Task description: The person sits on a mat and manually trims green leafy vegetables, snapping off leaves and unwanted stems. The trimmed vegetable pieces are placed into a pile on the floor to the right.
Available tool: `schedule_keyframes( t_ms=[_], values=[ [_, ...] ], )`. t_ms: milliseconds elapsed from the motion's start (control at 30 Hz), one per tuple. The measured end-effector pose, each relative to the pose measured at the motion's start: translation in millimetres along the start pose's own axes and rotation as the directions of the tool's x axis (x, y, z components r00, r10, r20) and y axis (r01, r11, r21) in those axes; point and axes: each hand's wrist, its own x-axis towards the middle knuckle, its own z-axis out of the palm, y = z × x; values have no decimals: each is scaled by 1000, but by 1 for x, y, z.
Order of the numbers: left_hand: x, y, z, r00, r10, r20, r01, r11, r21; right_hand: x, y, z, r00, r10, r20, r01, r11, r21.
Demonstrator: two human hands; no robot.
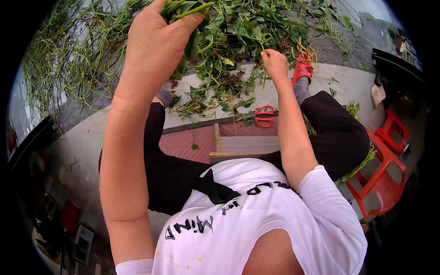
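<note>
My left hand (156, 48) is raised at the top left, closed round a bunch of leafy green stems (183, 10). Its thumb presses the stems, and some leaves hang down behind the hand. Lower and to the right, my right hand (276, 64) pinches a thin green stem (263, 45) between thumb and fingers. Both hands are over a large heap of leafy greens (238, 32) spread across the ground, with loose leaves and brown bits at its near edge. A pair of scissors with red handles (264, 122) lies between my legs, its blades partly under leaves.
Long leafless stems (68, 64) lie in a tangle at the far left. A pink quilted mat (183, 144) and wooden strips (217, 137) are between my knees. My foot wears a red clog (302, 68). Red plastic chairs (387, 188) stand at the right, with more stems beside my knee.
</note>
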Motion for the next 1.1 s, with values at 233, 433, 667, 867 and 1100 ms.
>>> schedule_keyframes(
  t_ms=[233,433,667,867,1100],
  values=[
    [0,0,10,999,32,30,-30,999,-37,3,-49,-103,965,-209,161,-35,504,863],
    [1,1,14,992,121,30,-123,992,40,-12,-66,-112,911,-388,-138,392,920,-1],
    [4,-34,21,963,127,237,-204,919,337,-39,-131,-158,745,-634,-208,658,647,385],
    [5,-32,15,959,14,283,-147,879,454,-10,-111,-131,867,-438,-238,480,602,639],
    [5,-19,-3,993,-115,-2,115,993,31,38,-9,1,1000,6,13,-11,890,456]
  ],
)
